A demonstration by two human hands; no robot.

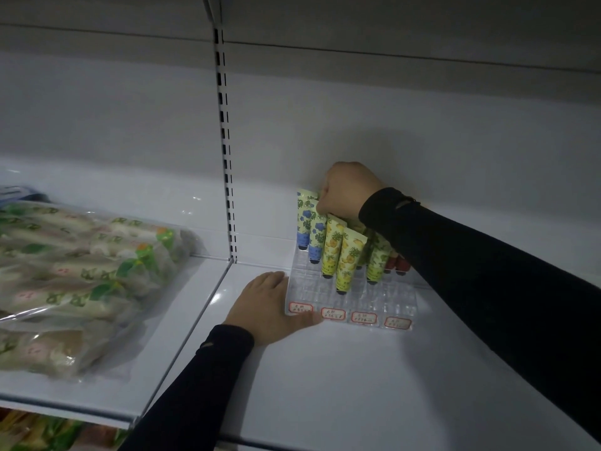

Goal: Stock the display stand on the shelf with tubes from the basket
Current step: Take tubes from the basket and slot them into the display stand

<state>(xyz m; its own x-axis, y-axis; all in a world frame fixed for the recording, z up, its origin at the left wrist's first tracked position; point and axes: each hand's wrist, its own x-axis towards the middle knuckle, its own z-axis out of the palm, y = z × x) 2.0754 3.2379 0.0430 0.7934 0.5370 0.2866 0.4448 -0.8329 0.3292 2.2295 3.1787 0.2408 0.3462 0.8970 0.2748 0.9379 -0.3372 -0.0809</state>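
A clear stepped display stand (349, 296) with red-framed labels along its front sits on the white shelf (325, 379). Several tubes stand in it caps down: blue-flowered tubes (307, 222), yellow-fruit tubes (348, 255), a green tube (377, 258) and red tubes (398, 263). My right hand (348, 190) is curled into a fist at the top of the back row, its fingers around the upper end of a tube there; the grip itself is hidden. My left hand (270, 307) lies flat on the shelf, fingers against the stand's left front corner. No basket is in view.
A clear bag of packaged tubes (81, 281) lies on the neighbouring shelf to the left. A slotted upright post (226, 157) divides the two shelves. The white back wall is right behind the stand. More goods show on a lower shelf (48, 431).
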